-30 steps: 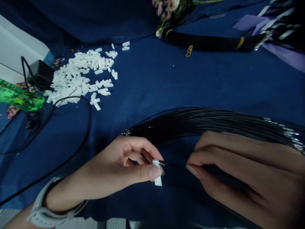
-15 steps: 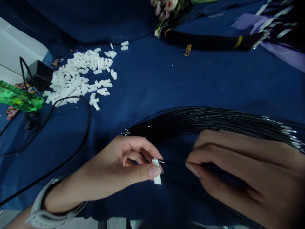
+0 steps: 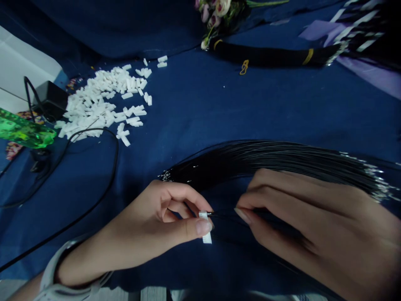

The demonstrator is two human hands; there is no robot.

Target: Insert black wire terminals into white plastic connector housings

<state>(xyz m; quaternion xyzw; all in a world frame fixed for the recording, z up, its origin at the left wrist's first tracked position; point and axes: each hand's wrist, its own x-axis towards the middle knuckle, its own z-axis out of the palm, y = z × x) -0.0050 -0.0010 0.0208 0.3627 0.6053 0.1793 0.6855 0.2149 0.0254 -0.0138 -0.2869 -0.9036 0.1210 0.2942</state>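
Observation:
My left hand (image 3: 175, 221) pinches a small white tag (image 3: 206, 238) between thumb and forefinger. The dark end of a thin black cord (image 3: 219, 215) meets the tag at those fingertips. To the right, my right hand (image 3: 300, 225) is closed in a pinch on the same cord, a short span from the left fingertips. Just beyond both hands lies a thick bundle of black cords (image 3: 250, 156), with shiny metal ends (image 3: 377, 179) at the right and more at its left end.
A heap of small white pieces (image 3: 94, 104) is at the left, near a black cable (image 3: 114, 167), a black box (image 3: 52, 100) and a green bottle (image 3: 26, 129). Farther back lie a banded black bundle (image 3: 266, 56), a yellow rubber band (image 3: 244, 67) and artificial flowers (image 3: 216, 12).
My right hand has moved slightly left, closer to my left hand. The left hand keeps its pinch on the tag. The whole view has shifted a little.

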